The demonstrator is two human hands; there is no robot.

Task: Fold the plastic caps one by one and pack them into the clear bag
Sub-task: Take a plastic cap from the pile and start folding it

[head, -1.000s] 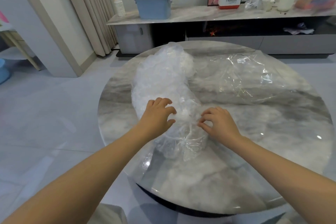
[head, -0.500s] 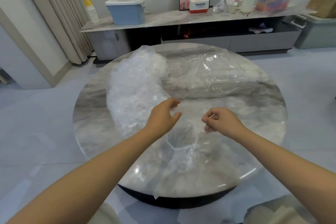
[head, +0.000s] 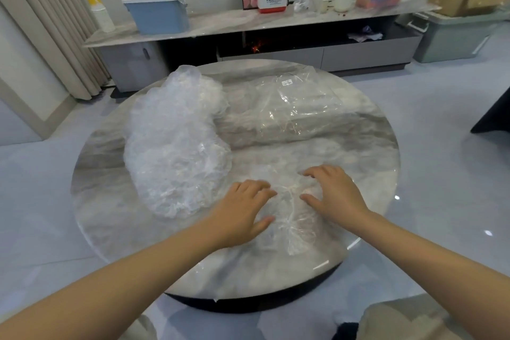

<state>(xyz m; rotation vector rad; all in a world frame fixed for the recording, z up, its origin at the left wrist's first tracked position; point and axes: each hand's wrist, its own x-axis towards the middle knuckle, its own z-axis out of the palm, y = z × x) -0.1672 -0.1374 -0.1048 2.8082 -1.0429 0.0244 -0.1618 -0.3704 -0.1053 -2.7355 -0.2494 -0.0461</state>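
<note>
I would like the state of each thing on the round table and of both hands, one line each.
Pile of plastic caps: heaped, unfolded.
Single cap: spread flat under the hands.
Clear bag: lying flat, apparently empty.
Left hand: open, pressing the cap.
Right hand: open, pressing the cap.

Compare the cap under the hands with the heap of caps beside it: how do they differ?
The single cap lies spread nearly flat near the table's front edge; the heap of caps is crumpled and piled high at the left. The left hand and right hand press the cap; nothing touches the heap. Both are thin translucent plastic.
</note>
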